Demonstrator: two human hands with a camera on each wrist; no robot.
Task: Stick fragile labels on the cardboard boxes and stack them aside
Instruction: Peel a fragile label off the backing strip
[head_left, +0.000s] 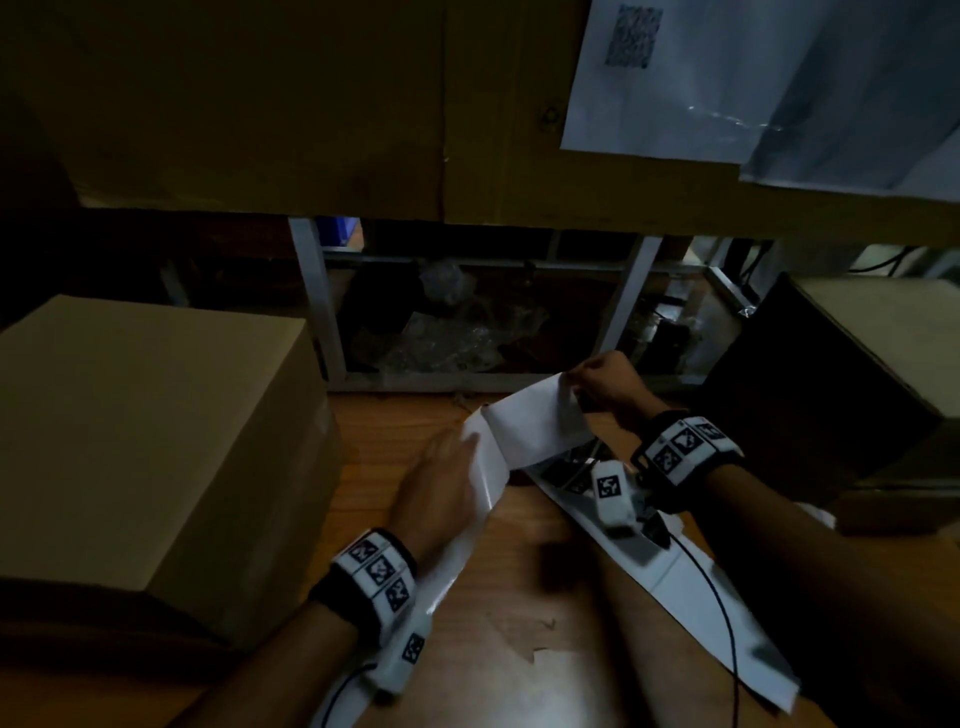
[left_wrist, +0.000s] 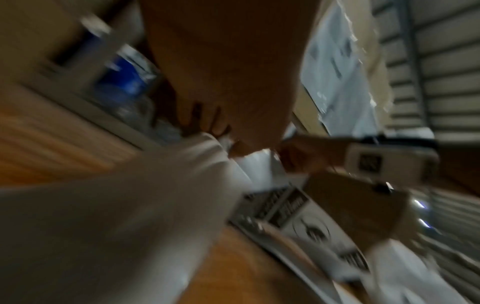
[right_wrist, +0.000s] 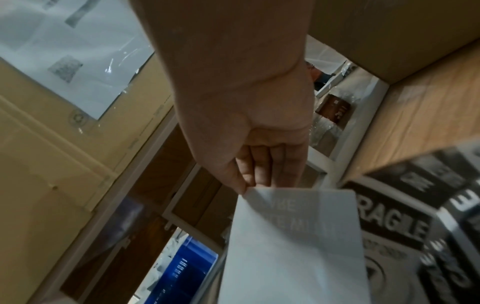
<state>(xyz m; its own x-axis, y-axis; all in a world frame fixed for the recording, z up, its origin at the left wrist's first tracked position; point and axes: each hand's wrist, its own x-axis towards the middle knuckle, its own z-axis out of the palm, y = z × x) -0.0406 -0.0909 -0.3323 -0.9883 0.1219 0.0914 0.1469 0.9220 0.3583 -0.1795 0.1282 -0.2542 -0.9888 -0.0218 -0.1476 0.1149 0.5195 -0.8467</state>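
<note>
— Pinching one corner of a label (head_left: 563, 410), the right hand (head_left: 605, 382) holds it up above the strip of labels (head_left: 524, 431); the fingers (right_wrist: 262, 168) are curled tight on the sheet's top edge in the right wrist view.

— Can you read the label?

— Only from its back. Mirrored letters show faintly through the white paper, too pale to make out. Just beside it, a printed label (right_wrist: 389, 224) reads "RAGILE" in white on black, its first letter hidden behind the held sheet.

— And the left hand?

— The left hand (head_left: 441, 483) lies on the strip, left of the held label, fingers fairly straight over the paper. Whether the thumb grips from beneath I cannot tell; the paper covers it, and the left wrist view is smeared with blur.

— Where does the strip go?

— From the held label it loops down across the desk (head_left: 519, 597) toward the person, one end running under the left wrist, the other under the right forearm and cut off at the lower frame edge.

— The boxes?

— One cardboard box (head_left: 156, 441) stands on the desk well left of the label, its top plain. A darker box (head_left: 831, 374) sits to the label's right, mostly in shadow and cut off by the frame.
</note>
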